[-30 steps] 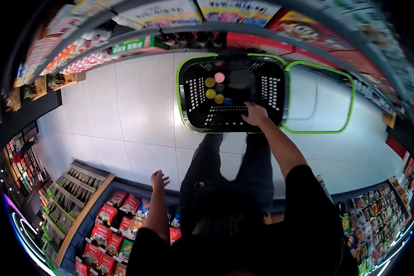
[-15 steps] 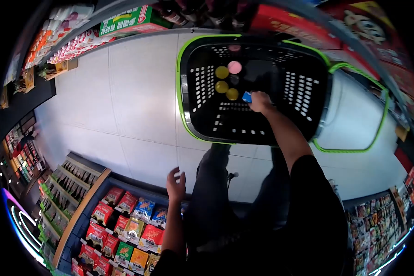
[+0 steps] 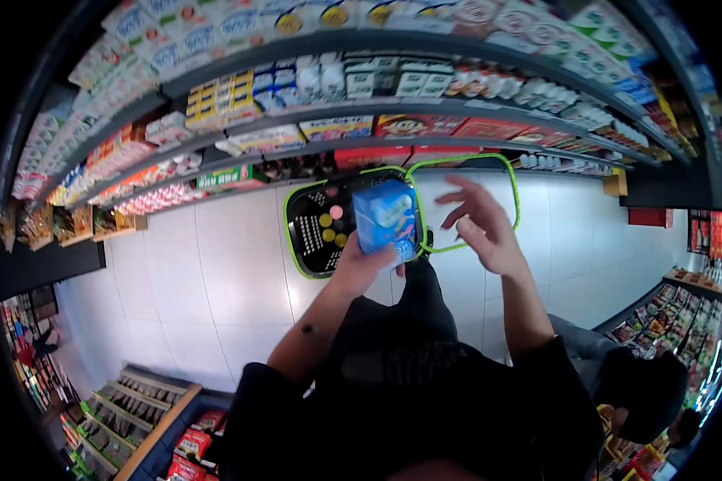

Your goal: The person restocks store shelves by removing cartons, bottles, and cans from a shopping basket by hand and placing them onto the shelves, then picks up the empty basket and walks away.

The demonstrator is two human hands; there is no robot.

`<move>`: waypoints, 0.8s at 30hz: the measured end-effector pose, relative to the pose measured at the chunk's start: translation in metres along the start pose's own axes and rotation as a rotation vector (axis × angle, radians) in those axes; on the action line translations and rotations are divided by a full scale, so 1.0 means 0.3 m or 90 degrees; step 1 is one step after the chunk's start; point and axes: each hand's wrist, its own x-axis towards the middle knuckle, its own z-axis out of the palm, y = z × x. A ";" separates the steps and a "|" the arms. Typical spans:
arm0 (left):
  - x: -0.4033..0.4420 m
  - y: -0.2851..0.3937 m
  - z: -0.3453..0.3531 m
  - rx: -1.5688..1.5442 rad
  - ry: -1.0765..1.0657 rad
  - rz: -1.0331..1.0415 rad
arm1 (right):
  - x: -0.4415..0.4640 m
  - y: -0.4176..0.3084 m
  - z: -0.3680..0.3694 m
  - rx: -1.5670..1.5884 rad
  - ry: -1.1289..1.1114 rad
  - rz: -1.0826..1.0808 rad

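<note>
A blue printed box (image 3: 383, 215) stands raised in front of my body. My left hand (image 3: 365, 268) grips its lower end, with the thumb across the near face. To the right of it my right hand (image 3: 485, 227) hangs apart from the box, its fingers spread and holding nothing. Below and behind the box is a black shopping basket (image 3: 306, 262) with a green rim, its green handle folded out to the right. Several yellow round items (image 3: 326, 220) and a pink one (image 3: 336, 212) lie inside. The box hides the basket's right part.
Shelves (image 3: 297, 120) full of boxes and cartons curve across the far side. A snack rack (image 3: 136, 405) stands at the lower left. At the lower right another person in dark clothes (image 3: 642, 385) is close beside me, near more product racks (image 3: 666, 321).
My right hand has come up out of the basket, where it held something blue, and is now spread. My left hand has risen and now holds the blue box. The view has lifted toward the shelves.
</note>
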 end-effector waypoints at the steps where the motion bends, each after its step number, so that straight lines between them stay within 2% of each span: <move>1: 0.036 0.020 0.063 -0.114 -0.048 -0.083 | -0.020 -0.074 -0.052 -0.050 0.033 -0.073; 3: 0.122 0.102 0.236 -0.121 -0.275 -0.028 | -0.038 -0.170 -0.156 -0.012 0.027 -0.134; 4: 0.165 0.116 0.301 -0.065 -0.340 -0.023 | -0.058 -0.213 -0.211 0.006 0.024 -0.161; 7: 0.301 0.066 0.473 -0.069 -0.442 -0.117 | -0.106 -0.375 -0.399 -0.035 -0.009 -0.130; 8: 0.324 0.043 0.543 -0.035 -0.391 -0.126 | -0.110 -0.393 -0.471 -0.034 -0.041 -0.149; 9: 0.364 0.017 0.611 -0.010 -0.385 -0.125 | -0.132 -0.452 -0.511 0.050 -0.041 -0.153; 11: 0.451 -0.036 0.753 0.106 -0.365 -0.058 | -0.150 -0.490 -0.691 -0.282 -0.062 -0.214; 12: 0.505 -0.054 0.792 0.153 -0.392 -0.062 | -0.175 -0.547 -0.763 -0.284 -0.070 -0.104; 13: 0.552 -0.077 0.815 0.200 -0.409 -0.067 | -0.184 -0.549 -0.856 -0.314 -0.100 -0.157; 15: 0.630 -0.136 0.889 0.119 -0.376 -0.015 | -0.206 -0.601 -1.024 -0.416 -0.119 -0.284; 17: 0.695 -0.174 0.951 0.085 -0.306 0.011 | -0.237 -0.731 -1.195 -0.514 -0.052 -0.370; 20: 0.738 -0.236 0.877 0.163 -0.215 0.014 | -0.222 -0.919 -1.510 -0.680 0.166 -0.568; 23: 0.734 -0.292 0.812 0.224 -0.076 -0.021 | -0.143 -1.055 -1.777 -0.747 0.265 -0.686; 24: 0.726 -0.305 0.795 0.234 -0.022 -0.037 | -0.108 -1.091 -1.846 -0.754 0.286 -0.652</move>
